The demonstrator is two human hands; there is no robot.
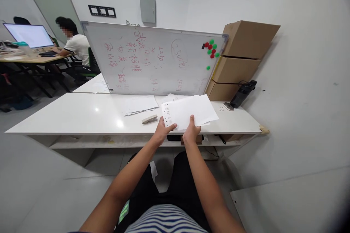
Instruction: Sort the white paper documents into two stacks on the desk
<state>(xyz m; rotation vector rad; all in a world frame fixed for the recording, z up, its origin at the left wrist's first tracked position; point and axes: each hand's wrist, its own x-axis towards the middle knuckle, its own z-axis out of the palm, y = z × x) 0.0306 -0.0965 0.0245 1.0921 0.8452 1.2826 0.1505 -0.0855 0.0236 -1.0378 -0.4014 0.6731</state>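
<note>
Both my hands hold a few sheets of white paper [188, 111] just above the front edge of the white desk [82, 116]. My left hand [163, 131] grips the lower left corner, its thumb on top beside a column of printed marks. At the bottom edge my right hand [191, 131] pinches the sheets, thumb upward on the face and fingers hidden underneath. The sheets are slightly fanned out at the right. Left of my left hand a beige stapler [149, 119] lies on the desk. Behind it is a stack of papers [140, 105], and more sheets [175, 97] lie partly hidden behind the held ones.
A whiteboard [153, 62] with red writing and round magnets leans behind the desk. Cardboard boxes [240, 69] are stacked at the right, near a black bottle [242, 94] and a computer mouse [228, 106]. A person [78, 45] sits at another desk, far left. A shelf [109, 142] runs under the desktop.
</note>
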